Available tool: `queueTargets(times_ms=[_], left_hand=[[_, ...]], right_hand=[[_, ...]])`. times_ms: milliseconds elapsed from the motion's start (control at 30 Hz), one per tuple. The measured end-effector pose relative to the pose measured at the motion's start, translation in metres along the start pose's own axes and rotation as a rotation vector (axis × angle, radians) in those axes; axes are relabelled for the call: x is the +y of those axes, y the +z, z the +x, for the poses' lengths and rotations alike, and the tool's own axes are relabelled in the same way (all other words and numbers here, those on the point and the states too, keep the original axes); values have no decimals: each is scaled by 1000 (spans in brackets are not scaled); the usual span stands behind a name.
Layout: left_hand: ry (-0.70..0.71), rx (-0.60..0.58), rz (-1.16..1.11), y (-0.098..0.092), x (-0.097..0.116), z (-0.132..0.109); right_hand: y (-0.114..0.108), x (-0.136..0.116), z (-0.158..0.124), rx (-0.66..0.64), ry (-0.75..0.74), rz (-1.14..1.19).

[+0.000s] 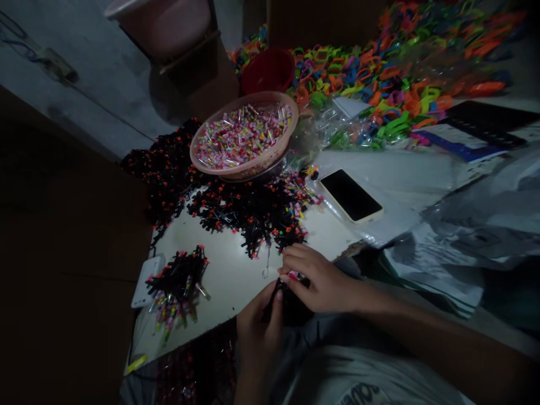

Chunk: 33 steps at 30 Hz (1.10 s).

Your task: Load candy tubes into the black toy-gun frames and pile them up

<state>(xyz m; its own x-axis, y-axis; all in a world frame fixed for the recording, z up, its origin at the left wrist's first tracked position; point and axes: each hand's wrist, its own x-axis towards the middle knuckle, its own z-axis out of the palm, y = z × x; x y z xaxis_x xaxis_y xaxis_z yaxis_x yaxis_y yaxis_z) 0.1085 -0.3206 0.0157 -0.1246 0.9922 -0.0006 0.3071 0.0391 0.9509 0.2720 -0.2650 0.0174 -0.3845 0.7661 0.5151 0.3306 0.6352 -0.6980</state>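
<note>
Both my hands meet at the near edge of the white table, their fingertips close together. My left hand (pixel 262 315) is closed, thumb against fingers, round a small dark piece that is mostly hidden. In my right hand (pixel 314 275) the fingers pinch a small pink-and-red piece (pixel 292 274) right above the left thumb. Just beyond them lies a loose pile of thin black pieces with orange tips (pixel 248 208). A thin wire loop (pixel 265 273) rests on the table beside my fingers. To the left sits a smaller bunch of black pieces (pixel 181 275) with colourful clear tubes attached.
A pink basin (pixel 198 160) full of small colourful tubes stands behind the pile, with a red bowl (pixel 270 70) beyond. Bright plastic bands (pixel 392 95) heap up at the back right. A phone (pixel 351 195) lies on plastic sheeting. A white box-shaped device (pixel 145 284) is at the left edge.
</note>
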Motion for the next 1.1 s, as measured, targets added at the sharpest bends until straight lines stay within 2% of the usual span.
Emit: queueTargets(times_ms=[133,200,300,367,467,667,900,1100], left_hand=[[-75,42,-133,2,-4,7],[-206,52,-302,4,-6,14],[-452,8,-572,5,-8,24],[-512,-11,-696,6,-8,29],[-477,21,-754,8,-6,31],[-427,90,-733,15,-1,27],[-341,143,-717,17,0,18],[-355,132,-723,19,3,14]], right_hand=[[-5,5,-3,-28,22,135],[-4,8,-8,31,133,226],[4,12,-18,168,342,306],[14,13,-26,170,398,328],[29,8,-36,121,368,367],[46,-1,-43,176,331,398],[49,-2,-37,341,287,390],[47,-5,-35,268,235,363]])
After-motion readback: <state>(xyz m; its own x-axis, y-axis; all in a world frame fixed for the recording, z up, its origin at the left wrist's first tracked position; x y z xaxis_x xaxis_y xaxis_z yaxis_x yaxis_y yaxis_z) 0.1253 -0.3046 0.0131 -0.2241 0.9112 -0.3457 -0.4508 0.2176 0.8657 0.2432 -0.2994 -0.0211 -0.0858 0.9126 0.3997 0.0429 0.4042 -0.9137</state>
